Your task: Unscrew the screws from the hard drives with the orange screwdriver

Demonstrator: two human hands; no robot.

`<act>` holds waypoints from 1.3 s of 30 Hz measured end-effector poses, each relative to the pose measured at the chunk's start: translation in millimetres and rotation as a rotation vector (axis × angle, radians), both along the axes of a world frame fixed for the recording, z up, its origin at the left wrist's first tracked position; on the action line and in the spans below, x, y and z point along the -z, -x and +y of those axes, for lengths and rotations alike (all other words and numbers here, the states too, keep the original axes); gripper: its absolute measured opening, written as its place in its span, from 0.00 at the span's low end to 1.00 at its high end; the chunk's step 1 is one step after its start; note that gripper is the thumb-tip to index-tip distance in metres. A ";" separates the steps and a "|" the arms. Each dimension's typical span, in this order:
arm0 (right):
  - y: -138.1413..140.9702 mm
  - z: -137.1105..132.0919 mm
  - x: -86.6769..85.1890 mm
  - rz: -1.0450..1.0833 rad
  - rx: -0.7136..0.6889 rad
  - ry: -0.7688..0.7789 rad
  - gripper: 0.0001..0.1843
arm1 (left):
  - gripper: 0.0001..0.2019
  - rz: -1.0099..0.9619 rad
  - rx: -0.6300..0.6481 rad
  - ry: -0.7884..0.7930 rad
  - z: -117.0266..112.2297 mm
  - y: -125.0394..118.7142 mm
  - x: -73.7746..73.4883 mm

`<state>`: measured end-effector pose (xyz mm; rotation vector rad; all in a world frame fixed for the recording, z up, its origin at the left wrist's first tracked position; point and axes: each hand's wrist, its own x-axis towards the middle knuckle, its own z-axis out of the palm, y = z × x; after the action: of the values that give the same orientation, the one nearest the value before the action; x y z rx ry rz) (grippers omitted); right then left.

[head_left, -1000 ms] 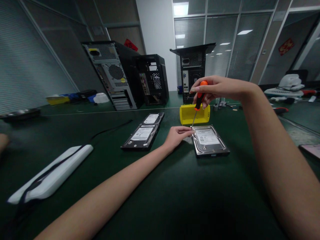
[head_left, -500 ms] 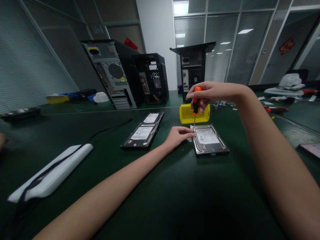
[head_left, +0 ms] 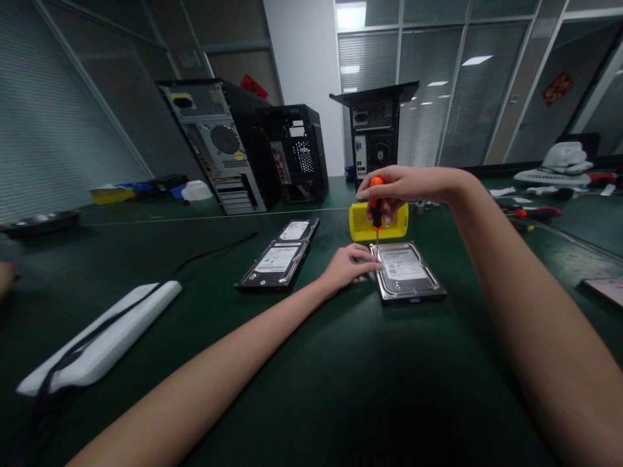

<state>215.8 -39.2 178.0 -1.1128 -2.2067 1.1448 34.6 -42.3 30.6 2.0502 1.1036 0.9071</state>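
A hard drive [head_left: 407, 271] lies flat on the green table, its white label facing up. From above, my right hand [head_left: 396, 185] is closed round the orange and black handle of a screwdriver [head_left: 376, 204]. The shaft points down nearly upright, its tip at the drive's left edge. Beside that tip, my left hand [head_left: 349, 266] has its thumb and fingers pinched together against the same edge; whatever is between them is too small to make out. Just behind the drive stands a yellow plastic case [head_left: 361, 224], partly covered by my right hand.
Two more hard drives [head_left: 275, 259] lie end to end on the left. A white power strip-like bar [head_left: 104, 334] with a black cord is nearer. Computer cases [head_left: 243, 139] stand at the back; another tower [head_left: 374, 133] is behind the yellow case. Red-handled pliers [head_left: 538, 213] lie right.
My right hand and the screwdriver have shifted slightly left and down, and the shaft is now more upright. My left hand stays at the drive's edge, its fingers slightly lower.
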 end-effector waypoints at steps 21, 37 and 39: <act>3.5 3.3 4.0 -0.048 -0.002 -0.080 0.14 | 0.11 -0.019 0.016 0.030 5.7 2.2 5.1; 0.1 2.0 -2.6 -0.070 0.018 -0.064 0.10 | 0.16 0.111 0.238 -0.058 10.4 25.7 1.4; 0.4 6.1 -1.9 -0.079 -0.007 -0.104 0.09 | 0.17 0.129 0.249 -0.061 10.3 28.1 1.7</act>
<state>215.4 -33.0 179.9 -1.1257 -2.3031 0.9919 6.6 -31.9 29.0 2.2624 0.8685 0.7000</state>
